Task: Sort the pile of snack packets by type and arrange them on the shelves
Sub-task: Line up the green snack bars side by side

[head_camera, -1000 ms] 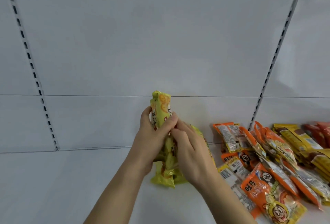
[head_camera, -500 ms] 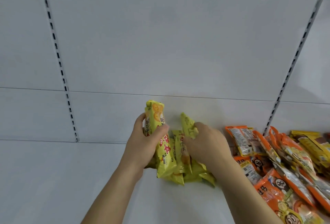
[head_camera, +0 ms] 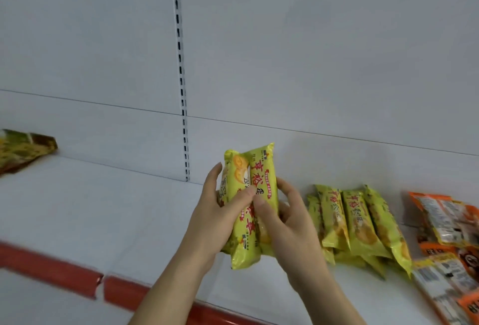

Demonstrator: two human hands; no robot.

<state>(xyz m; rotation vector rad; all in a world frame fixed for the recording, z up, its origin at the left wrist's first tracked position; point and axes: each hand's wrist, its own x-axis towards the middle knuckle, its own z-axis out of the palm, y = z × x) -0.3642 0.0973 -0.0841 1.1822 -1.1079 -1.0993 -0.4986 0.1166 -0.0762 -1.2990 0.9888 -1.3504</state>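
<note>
Both hands hold a small bunch of long yellow biscuit packets [head_camera: 261,184] upright above the white shelf [head_camera: 103,208]. My left hand [head_camera: 217,218] grips the bunch from the left, thumb across the front. My right hand [head_camera: 287,223] grips it from the right, thumb on the front packet. To the right, several matching yellow packets [head_camera: 360,221] lie side by side on the shelf. Orange snack packets [head_camera: 445,223] are piled at the far right.
A green-brown packet [head_camera: 23,151] lies at the far left of the shelf. A slotted upright [head_camera: 181,78] runs down the white back panel. A red price strip [head_camera: 51,267] lines the shelf's front edge.
My hands have lifted some yellow packets and moved them left, leaving the other yellow packets lying on the shelf. The view has swung left, and a green-brown packet now shows.
</note>
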